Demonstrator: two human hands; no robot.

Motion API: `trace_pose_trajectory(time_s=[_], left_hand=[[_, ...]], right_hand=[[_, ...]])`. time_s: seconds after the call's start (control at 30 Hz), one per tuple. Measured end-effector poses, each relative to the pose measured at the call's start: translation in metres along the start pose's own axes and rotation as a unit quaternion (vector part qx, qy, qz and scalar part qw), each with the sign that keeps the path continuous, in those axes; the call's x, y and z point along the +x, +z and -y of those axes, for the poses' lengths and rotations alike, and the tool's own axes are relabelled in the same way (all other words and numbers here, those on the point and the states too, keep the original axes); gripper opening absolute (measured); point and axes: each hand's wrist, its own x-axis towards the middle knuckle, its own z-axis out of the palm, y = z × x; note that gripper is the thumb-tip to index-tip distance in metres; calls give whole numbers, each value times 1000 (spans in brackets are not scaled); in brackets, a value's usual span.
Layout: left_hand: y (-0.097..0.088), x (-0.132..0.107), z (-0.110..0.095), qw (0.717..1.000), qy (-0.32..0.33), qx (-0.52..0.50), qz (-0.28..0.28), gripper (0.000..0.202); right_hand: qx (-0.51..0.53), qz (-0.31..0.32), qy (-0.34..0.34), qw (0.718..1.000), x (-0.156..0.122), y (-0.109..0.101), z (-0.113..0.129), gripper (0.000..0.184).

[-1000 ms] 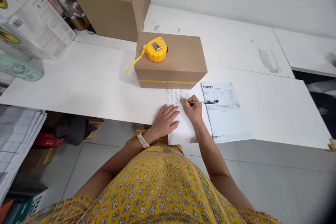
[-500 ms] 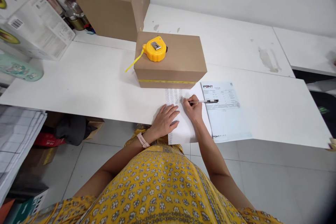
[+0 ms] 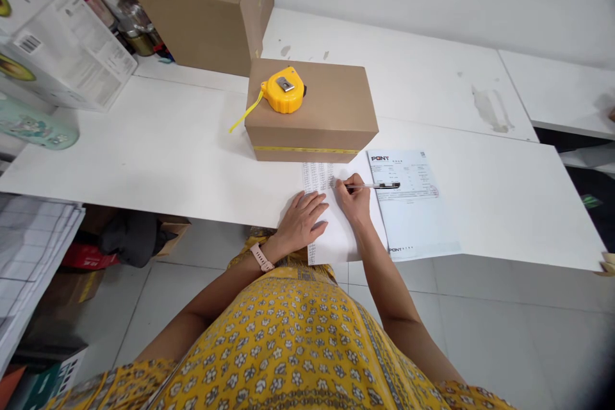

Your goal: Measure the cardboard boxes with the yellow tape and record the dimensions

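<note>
In the head view, my right hand [image 3: 354, 200] is closed round a pen [image 3: 379, 186], its tip at a white sheet of paper [image 3: 339, 240] with columns of small handwriting. Flat on the left part of that sheet lies my left hand [image 3: 302, 219], fingers stretched out, holding nothing. Under the pen's far end, to the right, is a printed form [image 3: 418, 224] headed PONY. Just behind the sheet stands a closed cardboard box [image 3: 331, 99], and on its top sits a yellow tape measure [image 3: 285, 90] with a short end of tape hanging out.
Larger cardboard boxes [image 3: 202, 19] are stacked at the back left. Beside them stand white cartons [image 3: 72, 51] with avocado pictures and a mint-green bottle [image 3: 38, 125]. The white table [image 3: 192, 154] has its front edge close to my body.
</note>
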Motion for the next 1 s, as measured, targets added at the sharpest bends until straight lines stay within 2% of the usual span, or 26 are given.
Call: trace_pose_trajectory(time_s=[1.0], left_hand=[[-1,1,-1,1000,-7,-13,14,35]], right_hand=[[-7,-8,-2,1000,1,0,-5,30]])
